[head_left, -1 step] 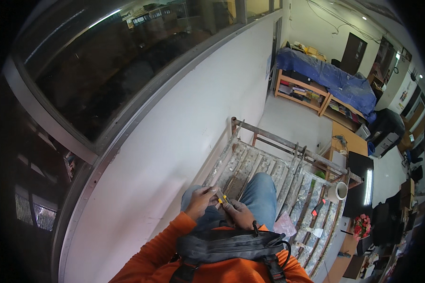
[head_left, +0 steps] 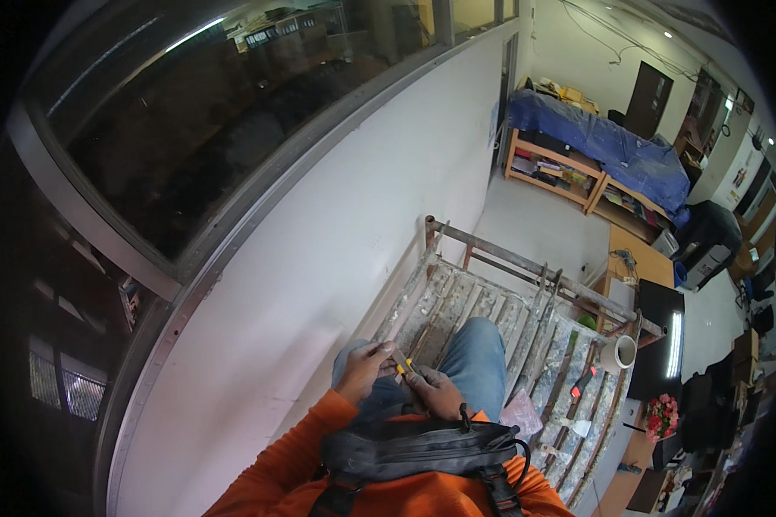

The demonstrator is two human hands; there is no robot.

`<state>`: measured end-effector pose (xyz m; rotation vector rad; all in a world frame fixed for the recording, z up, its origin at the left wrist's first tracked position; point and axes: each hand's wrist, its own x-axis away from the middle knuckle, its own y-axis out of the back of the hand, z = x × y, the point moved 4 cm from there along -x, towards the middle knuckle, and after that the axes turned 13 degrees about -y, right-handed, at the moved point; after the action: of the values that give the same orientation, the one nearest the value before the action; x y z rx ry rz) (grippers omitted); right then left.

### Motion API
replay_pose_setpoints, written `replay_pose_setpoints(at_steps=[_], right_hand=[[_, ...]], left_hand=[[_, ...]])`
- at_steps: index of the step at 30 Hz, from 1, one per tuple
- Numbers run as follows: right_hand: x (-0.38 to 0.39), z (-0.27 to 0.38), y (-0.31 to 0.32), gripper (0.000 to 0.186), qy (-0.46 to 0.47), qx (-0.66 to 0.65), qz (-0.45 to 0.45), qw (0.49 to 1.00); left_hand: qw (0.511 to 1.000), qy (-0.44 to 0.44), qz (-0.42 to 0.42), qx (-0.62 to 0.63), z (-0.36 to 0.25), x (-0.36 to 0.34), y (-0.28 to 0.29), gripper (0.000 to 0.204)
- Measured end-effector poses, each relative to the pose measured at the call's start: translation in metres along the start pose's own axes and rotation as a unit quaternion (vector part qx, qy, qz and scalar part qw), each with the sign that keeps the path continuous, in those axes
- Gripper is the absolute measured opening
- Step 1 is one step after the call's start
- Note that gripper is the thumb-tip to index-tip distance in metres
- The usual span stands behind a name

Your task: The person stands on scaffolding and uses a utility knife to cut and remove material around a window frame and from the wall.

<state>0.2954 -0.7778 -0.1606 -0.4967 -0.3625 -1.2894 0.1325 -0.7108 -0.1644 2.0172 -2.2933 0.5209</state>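
My left hand [head_left: 364, 372] is closed, its thumb and fingertips pinching the upper end of a small yellow-and-grey tool [head_left: 400, 356]. Around the lower end of that tool, my right hand [head_left: 435, 392] has its fingers curled. The tool has a flat grey strip and yellow parts; its exact kind is too small to make out. Both hands meet above my knees in blue jeans [head_left: 477, 362]. Just below them, a dark waist bag [head_left: 414, 450] lies across my orange top.
A paint-spattered slatted scaffold platform [head_left: 470, 297] with a rusty rail [head_left: 526, 257] lies beneath me. On its right are a white tub [head_left: 617, 353], a red-and-black tool [head_left: 584, 382], a pinkish plastic sheet [head_left: 522, 414] and a white scraper [head_left: 578, 426]. A white wall [head_left: 319, 258] rises left.
The surroundings sit very slightly farther right in the view. Both hands keep the same hold on the small tool.
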Motion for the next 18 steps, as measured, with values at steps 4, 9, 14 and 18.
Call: replay_pose_setpoints(at_steps=[4,9,14,18], right_hand=[[-0.006,0.012,-0.022,0.031,-0.03,-0.002,0.064,0.997],[-0.029,-0.011,0.002,0.028,-0.091,0.002,0.05,0.995],[-0.084,-0.034,0.034,0.022,-0.105,-0.172,0.038,0.979],[-0.117,-0.006,0.027,0.019,-0.141,-0.255,0.127,0.948]], left_hand=[[0.992,-0.048,-0.114,-0.011,0.003,-0.002,0.065,0.037],[0.948,-0.196,-0.239,-0.082,-0.107,-0.013,0.107,0.05],[0.884,-0.361,-0.104,-0.277,-0.239,-0.032,0.056,0.017],[0.759,-0.434,-0.098,-0.476,-0.324,-0.083,0.032,0.013]])
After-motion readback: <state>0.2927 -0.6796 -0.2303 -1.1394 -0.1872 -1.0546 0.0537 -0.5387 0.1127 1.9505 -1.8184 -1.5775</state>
